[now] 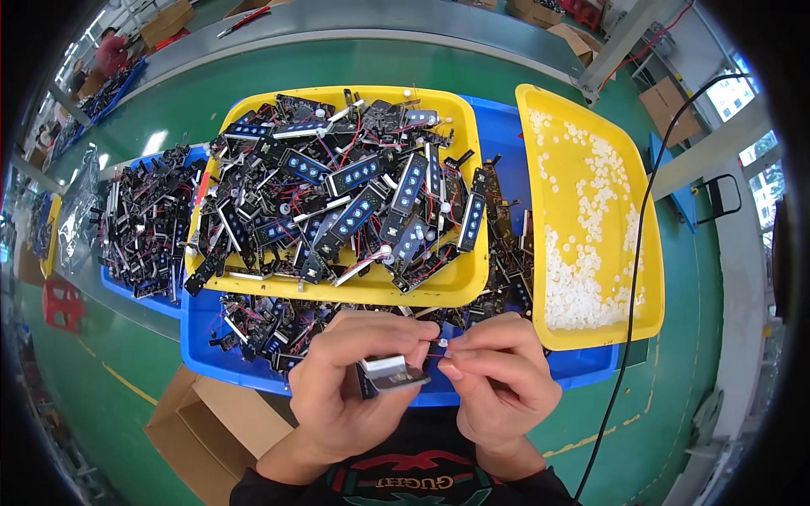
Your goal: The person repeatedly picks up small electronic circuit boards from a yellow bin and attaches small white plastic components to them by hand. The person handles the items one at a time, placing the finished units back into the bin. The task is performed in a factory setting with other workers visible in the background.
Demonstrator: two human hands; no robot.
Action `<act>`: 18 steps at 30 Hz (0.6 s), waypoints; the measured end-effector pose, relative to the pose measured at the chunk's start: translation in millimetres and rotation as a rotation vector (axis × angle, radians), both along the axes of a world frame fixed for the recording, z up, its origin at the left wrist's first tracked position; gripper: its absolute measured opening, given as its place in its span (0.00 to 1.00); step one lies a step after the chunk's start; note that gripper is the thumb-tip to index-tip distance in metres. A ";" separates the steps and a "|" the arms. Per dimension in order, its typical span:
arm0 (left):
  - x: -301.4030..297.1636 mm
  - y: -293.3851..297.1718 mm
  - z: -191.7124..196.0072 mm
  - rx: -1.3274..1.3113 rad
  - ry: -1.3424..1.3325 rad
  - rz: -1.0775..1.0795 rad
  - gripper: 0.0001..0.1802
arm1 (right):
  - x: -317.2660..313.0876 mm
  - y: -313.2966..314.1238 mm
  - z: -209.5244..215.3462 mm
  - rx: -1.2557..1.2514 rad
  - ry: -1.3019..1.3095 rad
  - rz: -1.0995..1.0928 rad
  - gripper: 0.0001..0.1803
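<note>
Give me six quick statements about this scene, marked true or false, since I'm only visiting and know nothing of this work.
1. The left hand holds a black module. True.
2. The small white pieces lie in a blue tray. False: they lie in the yellow tray on the right.
3. The two hands are far apart. False: the right hand is close beside the left.
4. A red stool stands on the left. True.
5. The cardboard box at lower left is closed. False: it is open.
6. The other yellow tray is heaped with modules. True.
</note>
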State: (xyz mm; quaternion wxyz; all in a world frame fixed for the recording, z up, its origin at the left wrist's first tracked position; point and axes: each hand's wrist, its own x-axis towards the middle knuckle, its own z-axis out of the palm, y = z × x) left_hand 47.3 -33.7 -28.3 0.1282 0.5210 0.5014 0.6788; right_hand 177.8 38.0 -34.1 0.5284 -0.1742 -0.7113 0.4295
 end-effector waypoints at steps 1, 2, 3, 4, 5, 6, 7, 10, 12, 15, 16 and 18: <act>1.1 0.6 1.3 0.008 0.036 0.026 0.23 | 0.3 -0.7 -0.9 0.005 -0.007 -0.003 0.12; 1.6 0.5 0.9 0.006 0.038 0.032 0.22 | 0.2 -0.9 -1.2 0.009 -0.014 -0.006 0.12; 2.2 -0.1 0.3 0.003 0.039 0.038 0.22 | -0.9 -0.7 -1.1 -0.003 -0.005 0.003 0.11; 3.1 -0.6 -0.3 -0.002 0.040 0.041 0.22 | -1.6 -1.2 -1.1 -0.016 0.003 0.010 0.11; 3.2 -0.1 0.0 -0.009 0.053 0.033 0.20 | -2.1 -1.5 -1.2 -0.030 0.010 0.016 0.11; 2.7 0.8 1.3 -0.017 0.065 0.024 0.18 | -2.1 -1.3 -2.5 -0.062 0.027 0.035 0.11; 2.7 1.0 1.9 -0.026 0.077 0.013 0.17 | -1.6 -1.3 -4.9 -0.096 0.042 0.051 0.12; 2.2 -0.6 2.4 -0.019 0.058 -0.017 0.17 | -6.7 -6.3 -1.2 -0.328 0.159 0.101 0.13; 3.1 -2.2 2.5 -0.021 0.038 -0.026 0.18 | -6.7 -7.6 1.7 -0.435 0.191 0.152 0.13; 1.4 -3.3 -2.9 0.023 -0.003 -0.040 0.18 | -3.0 -4.9 1.3 -0.426 0.131 0.210 0.14; 0.7 -3.6 -4.5 0.046 -0.017 -0.042 0.19 | -2.0 -5.2 0.6 -0.403 0.118 0.207 0.14; 0.4 -1.7 -5.7 0.061 -0.053 -0.068 0.18 | -1.3 -6.3 -0.7 -0.398 0.111 0.203 0.14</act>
